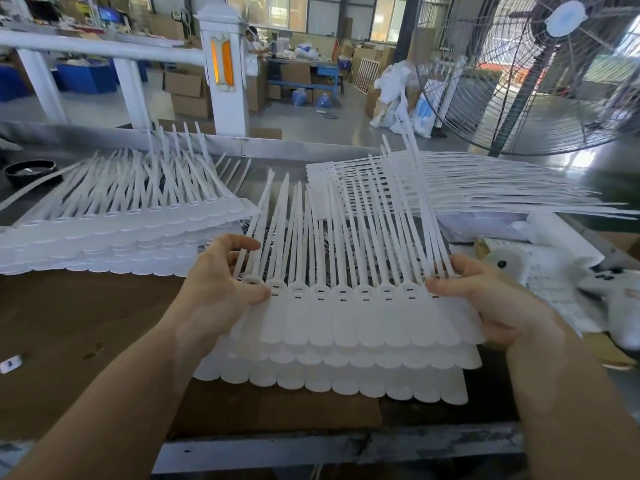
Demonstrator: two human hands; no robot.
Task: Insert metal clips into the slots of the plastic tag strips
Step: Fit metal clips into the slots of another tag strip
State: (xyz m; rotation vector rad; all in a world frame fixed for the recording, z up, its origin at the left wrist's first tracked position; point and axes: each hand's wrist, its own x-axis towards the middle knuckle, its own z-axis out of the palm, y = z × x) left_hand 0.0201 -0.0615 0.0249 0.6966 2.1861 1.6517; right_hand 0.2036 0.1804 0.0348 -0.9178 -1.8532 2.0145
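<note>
I see both hands up on a stack of white plastic tag strips (pixel 349 327) at the middle of the workbench (pixel 69 323). Left hand (pixel 221 282) pinches the stack's left end, thumb on top by the first slotted head, fingers curled under and behind the thin tails. Right hand (pixel 485 299) pinches the right end the same way, thumb pressed on the top sheet, fingers wrapped beneath. The top strip is tilted up toward me; its row of slots (pixel 343 294) runs between the two thumbs, tails fanning up and away.

Second stack of tag strips (pixel 114 237) lies flat to the left, just beside the held one. Third pile (pixel 433 181) sits behind on the right, tails pointing right. Small white piece (pixel 10 363) at the bench's left edge, possibly a clip, too blurred to tell. Dark round dish (pixel 29 171) far left. Large floor fan (pixel 540 71) behind right. White wrapped items (pixel 561 258) by the right hand.
</note>
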